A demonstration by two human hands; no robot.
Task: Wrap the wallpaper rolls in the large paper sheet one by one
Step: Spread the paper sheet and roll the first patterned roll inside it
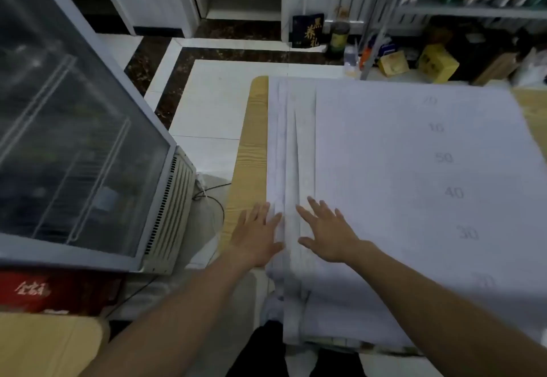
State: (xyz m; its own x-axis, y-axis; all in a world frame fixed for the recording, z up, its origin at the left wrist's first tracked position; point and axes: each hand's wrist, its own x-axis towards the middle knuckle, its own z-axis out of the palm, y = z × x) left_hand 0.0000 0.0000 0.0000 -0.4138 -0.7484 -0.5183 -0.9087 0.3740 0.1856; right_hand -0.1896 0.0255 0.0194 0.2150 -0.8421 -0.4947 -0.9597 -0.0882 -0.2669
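The large paper sheet (399, 169) lies spread over the pale wooden counter (251, 146) and covers most of it, with faint grey numbers printed down its right part. Along the sheet's left edge the wallpaper rolls (291, 154) lie lengthwise, running straight away from the person as long pale ridges. The blur makes it impossible to count them or to see how far the paper is folded over them. The left hand (256, 234) lies palm down at the near left side of the rolls, its grip spread, fingers straight, fingertips touching the paper edge and the palm over bare wood. The right hand (328, 231) lies palm down just right of the rolls, its grip also spread wide, flat on the sheet and pinching nothing. The rolls run between the two hands. Left of the counter stands a glass-fronted cooler (74, 140), with a red box (44, 291) below it. Beyond the counter's far edge, yellow boxes (438, 63) sit on the floor under a shelf (473, 9) of bottles.
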